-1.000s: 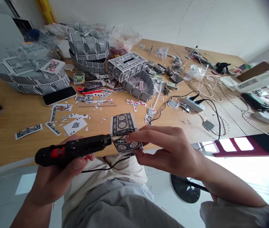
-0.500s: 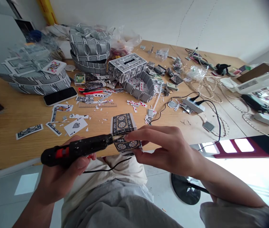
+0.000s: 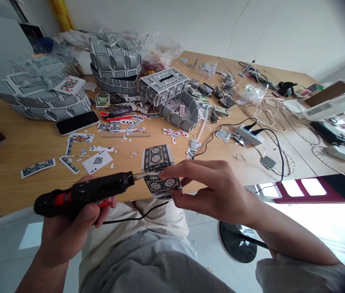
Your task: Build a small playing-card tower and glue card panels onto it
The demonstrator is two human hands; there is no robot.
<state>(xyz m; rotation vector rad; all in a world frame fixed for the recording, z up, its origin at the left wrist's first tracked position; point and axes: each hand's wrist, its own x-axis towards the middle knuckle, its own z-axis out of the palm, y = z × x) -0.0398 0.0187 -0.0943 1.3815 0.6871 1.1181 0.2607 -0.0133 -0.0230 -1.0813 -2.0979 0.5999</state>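
My left hand (image 3: 74, 228) is wrapped round a black soldering-iron-like tool with a red trigger, a hot glue gun (image 3: 99, 189). A glue stick, or the pale tip of the gun, points right and reaches the card piece. My right hand (image 3: 211, 189) grips a folded piece made of playing cards (image 3: 160, 185), dark with pale round patterns, at the table's front edge. Its index finger presses on the piece beside the gun's tip. Whether the tip touches the card I cannot tell. A black cord runs from below the left hand toward the right.
Card-woven baskets (image 3: 47, 93) and a card-covered box (image 3: 164, 83) stand at the back. A phone (image 3: 77, 123), an ace of spades (image 3: 97, 162), a ruler (image 3: 126, 134) and card scraps lie leftward. A power strip (image 3: 248, 135) with cables sits rightward.
My left hand has drawn the glue gun to the left, so more of its pale tip shows. My right hand and the card piece have stayed nearly still.
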